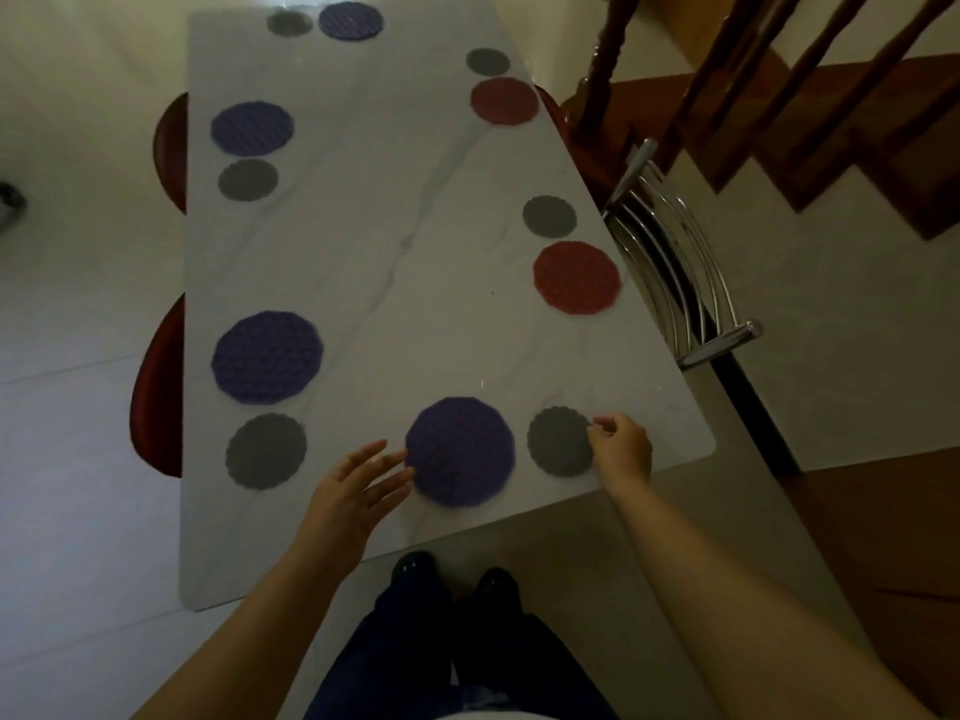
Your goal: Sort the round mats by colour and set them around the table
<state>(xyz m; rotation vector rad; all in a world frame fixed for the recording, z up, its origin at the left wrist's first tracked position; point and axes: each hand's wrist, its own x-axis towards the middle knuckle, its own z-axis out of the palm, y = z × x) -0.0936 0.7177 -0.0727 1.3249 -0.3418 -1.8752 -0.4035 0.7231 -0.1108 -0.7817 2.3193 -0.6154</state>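
My right grip [621, 449] pinches the edge of the small grey mat [560, 441] at the near end of the desk [415, 252], left grip [358, 485] flat & open against the purple mat [460, 452] beside it; I'd nudge both w/ small slides, keeping them just apart.

No words, numbers or signs can be read anywhere. The round mats [460, 452] show only a bumpy pattern. The tabletop [415, 241] shows only faint grey lines.
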